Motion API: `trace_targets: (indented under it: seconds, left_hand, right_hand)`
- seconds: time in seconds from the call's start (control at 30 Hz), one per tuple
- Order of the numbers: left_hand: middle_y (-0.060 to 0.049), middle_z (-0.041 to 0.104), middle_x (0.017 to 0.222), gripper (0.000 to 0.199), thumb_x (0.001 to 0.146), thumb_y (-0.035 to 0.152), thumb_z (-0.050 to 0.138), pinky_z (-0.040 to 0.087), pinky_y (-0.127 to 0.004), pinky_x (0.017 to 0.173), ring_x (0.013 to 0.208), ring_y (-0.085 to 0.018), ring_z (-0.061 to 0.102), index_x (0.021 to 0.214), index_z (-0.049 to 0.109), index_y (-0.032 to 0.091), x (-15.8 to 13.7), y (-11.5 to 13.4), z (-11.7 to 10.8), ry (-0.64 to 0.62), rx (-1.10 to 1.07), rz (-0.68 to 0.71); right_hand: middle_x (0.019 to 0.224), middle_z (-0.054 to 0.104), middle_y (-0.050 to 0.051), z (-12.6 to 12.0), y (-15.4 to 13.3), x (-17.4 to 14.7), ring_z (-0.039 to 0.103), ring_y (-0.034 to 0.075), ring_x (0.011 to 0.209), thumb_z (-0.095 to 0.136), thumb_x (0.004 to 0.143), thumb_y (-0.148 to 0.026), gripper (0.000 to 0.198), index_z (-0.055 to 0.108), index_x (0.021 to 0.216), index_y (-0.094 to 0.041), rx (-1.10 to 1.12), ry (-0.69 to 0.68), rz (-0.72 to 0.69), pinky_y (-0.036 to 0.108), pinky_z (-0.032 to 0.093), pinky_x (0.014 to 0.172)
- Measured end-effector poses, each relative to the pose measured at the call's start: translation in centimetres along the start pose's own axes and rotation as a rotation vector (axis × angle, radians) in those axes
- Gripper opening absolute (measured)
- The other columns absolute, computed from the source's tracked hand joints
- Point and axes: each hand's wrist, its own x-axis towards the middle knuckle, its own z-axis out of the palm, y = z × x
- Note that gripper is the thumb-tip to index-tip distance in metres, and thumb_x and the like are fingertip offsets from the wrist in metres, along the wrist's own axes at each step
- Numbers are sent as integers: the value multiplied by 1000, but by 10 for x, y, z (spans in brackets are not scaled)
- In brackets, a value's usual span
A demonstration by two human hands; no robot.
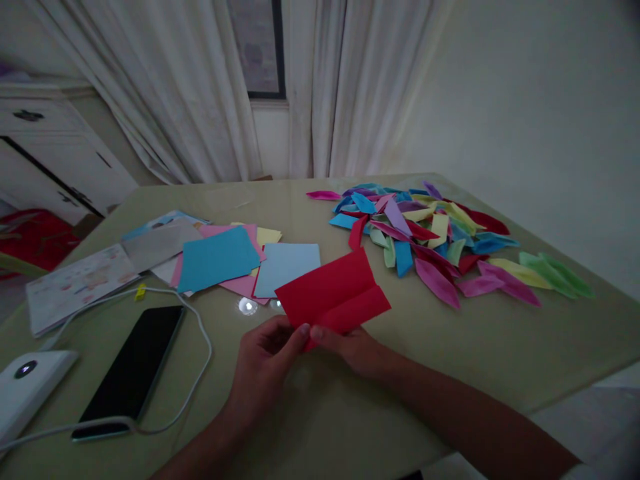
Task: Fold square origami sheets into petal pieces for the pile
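A red sheet of paper (327,290) with a crease across it is held up over the near middle of the table. My left hand (270,353) pinches its lower edge, thumb on top and fingers curled beneath. Close beside that thumb, my right hand (350,347) grips the same edge, its fingers mostly hidden under the paper. Just beyond the red sheet lie flat coloured sheets, with a light blue sheet (290,263) nearest and a darker blue sheet (220,257) to its left.
Many folded paper pieces (400,220) in mixed colours are heaped at the back right of the table (500,347). On the left lie a black phone (133,367), a white cable (203,333), a white device (35,387) and a printed packet (85,283). Curtains (190,87) hang behind.
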Motion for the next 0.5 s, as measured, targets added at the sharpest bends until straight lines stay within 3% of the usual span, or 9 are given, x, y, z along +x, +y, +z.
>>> trace_targets:
  seconds: [0.07, 0.2, 0.33, 0.5]
  left_hand:
    - [-6, 80, 78, 35, 82, 55, 84, 58, -30, 62, 70, -23, 73, 84, 82, 20, 0, 2, -1, -26, 22, -9]
    - [-4, 75, 70, 38, 84, 56, 84, 51, -27, 57, 63, -20, 68, 74, 78, 20, 8, 2, -11, 28, 88, 5]
    - [-4, 74, 71, 37, 83, 55, 85, 51, -27, 59, 65, -19, 67, 76, 78, 19, 14, -1, -17, 28, 73, -13]
    - [-4, 74, 70, 36, 83, 54, 85, 52, -27, 60, 65, -19, 67, 76, 78, 19, 17, -2, -20, 38, 68, 12]
  right_hand:
    - [102, 83, 11, -8, 5, 6, 79, 32, 103, 69, 90, -77, 58, 80, 109, -24, 67, 133, 41, 50, 63, 96]
    - [99, 81, 9, -32, 2, 24, 77, 30, 102, 68, 88, -80, 59, 77, 114, -28, 35, 317, -148, 44, 63, 92]
    - [74, 70, 5, -36, -5, 28, 70, 24, 73, 64, 88, -85, 62, 70, 80, -24, -31, 295, -173, 37, 60, 71]
    - [63, 62, 3, -29, -6, 23, 58, 18, 59, 65, 89, -84, 64, 62, 69, -22, -29, 293, -194, 31, 50, 55]
